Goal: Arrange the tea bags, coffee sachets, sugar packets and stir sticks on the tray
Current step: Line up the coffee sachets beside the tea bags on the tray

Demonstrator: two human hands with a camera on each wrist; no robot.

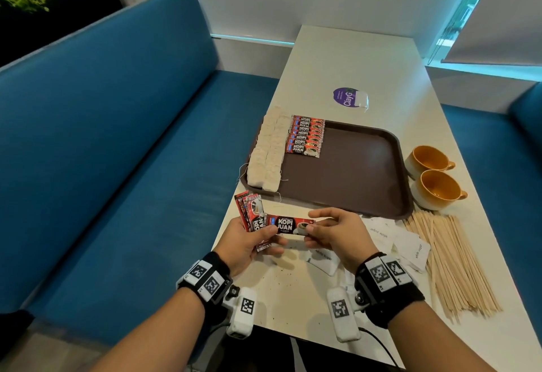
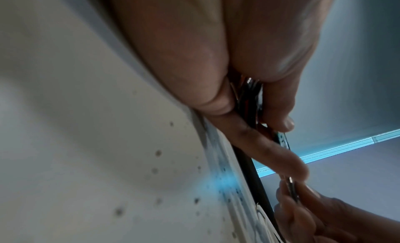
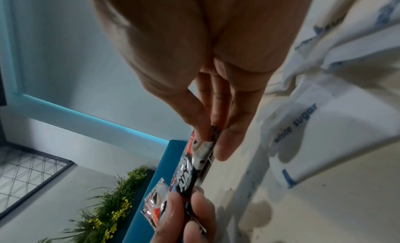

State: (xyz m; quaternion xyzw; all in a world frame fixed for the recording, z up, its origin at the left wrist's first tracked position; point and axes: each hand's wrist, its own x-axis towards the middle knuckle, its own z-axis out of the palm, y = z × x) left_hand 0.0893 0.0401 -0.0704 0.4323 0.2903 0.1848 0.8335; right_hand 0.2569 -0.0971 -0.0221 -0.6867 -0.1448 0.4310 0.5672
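We find both hands held above the near edge of the white tabletop [image 1: 352, 57]. The left hand [image 1: 243, 242] grips a fanned bundle of sachets [image 1: 249, 213], fingers curled round it, while the right hand [image 1: 337, 233] pinches the end of one sachet [image 1: 289, 225] between thumb and fingertips; that sachet spans the gap between the two hands, its other end against the left thumb. The brown tray [image 1: 352, 172] lies beyond the hands, well apart from them. Along its left side we note two columns of tea bags [image 1: 268, 151], and just beside these a stepped row of coffee [image 1: 306, 137] sachets at the far left part of the tray. To the right of the right hand, sugar packets [image 1: 410, 248] lie loose on the tabletop, some partly hidden behind that hand and wrist. Further right a spread of sticks [image 1: 451, 263] lies near the tabletop's right edge. Two cups [image 1: 434, 175] stand just beside the tray's right rim, above the sticks. A purple sticker [image 1: 346, 97] sits beyond the tray. Dark specks dot the tabletop under the hands. A blue bench [image 1: 117, 137] runs along the left.
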